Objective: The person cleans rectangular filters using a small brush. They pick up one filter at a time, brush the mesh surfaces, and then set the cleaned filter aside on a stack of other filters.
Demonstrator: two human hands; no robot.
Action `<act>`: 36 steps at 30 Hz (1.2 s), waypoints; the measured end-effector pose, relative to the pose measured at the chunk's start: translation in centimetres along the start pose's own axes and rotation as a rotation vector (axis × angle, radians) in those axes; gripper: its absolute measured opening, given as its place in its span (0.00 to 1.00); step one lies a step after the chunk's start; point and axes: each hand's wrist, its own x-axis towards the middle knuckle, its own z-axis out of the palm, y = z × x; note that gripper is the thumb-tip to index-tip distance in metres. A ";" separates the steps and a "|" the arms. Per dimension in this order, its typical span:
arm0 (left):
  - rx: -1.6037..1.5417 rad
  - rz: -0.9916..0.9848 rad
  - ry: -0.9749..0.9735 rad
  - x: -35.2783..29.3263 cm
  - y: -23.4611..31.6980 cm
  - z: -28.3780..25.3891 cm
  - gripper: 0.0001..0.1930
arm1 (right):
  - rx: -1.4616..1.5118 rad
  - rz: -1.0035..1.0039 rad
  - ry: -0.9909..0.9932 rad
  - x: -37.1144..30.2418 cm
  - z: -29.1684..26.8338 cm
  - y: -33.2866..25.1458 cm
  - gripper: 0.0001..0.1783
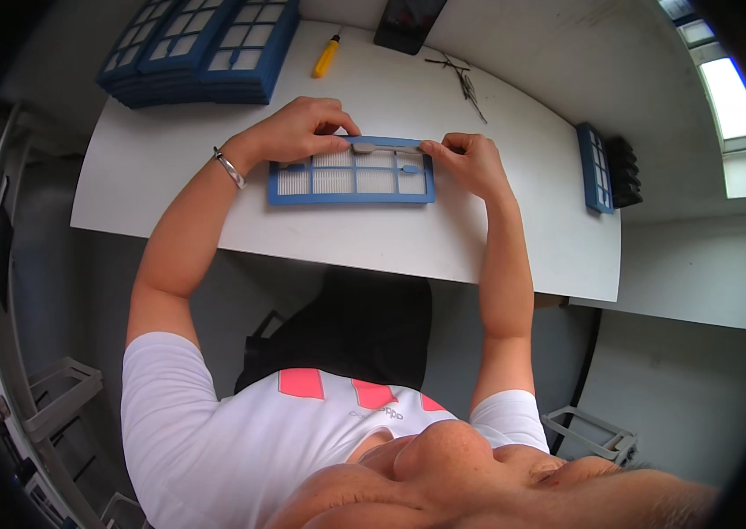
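Note:
A rectangular air filter (377, 181) with a blue frame and white pleats lies flat on the white table in front of me. My left hand (298, 130) is bent over its far edge, left of the middle, with the thumb and fingertips closed on the frame. At the far right corner my right hand (471, 163) pinches the frame between thumb and curled fingers. Along the far side, between both thumbs, runs a thin pale strip with a small grey tab (362, 148). What the fingertips cover there is hidden.
Stacks of similar blue filters (205, 57) stand at the far left. A yellow-handled screwdriver (327, 57), a dark flat device (410, 22) and thin dark metal pieces (463, 84) lie along the back. Another blue filter (596, 167) stands at the right edge beside black parts (624, 172).

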 end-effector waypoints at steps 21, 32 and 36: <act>0.003 -0.040 0.040 -0.1 -0.3 0.0 0.15 | 0.009 -0.080 0.080 -0.4 -0.4 0.2 0.25; 0.043 -0.014 0.037 -0.1 -0.1 -0.2 0.16 | -0.027 -0.028 0.048 0.0 -1.3 1.2 0.27; 0.032 -0.002 0.052 -0.2 -0.5 -0.1 0.16 | -0.030 -0.020 0.086 0.0 -1.1 1.1 0.28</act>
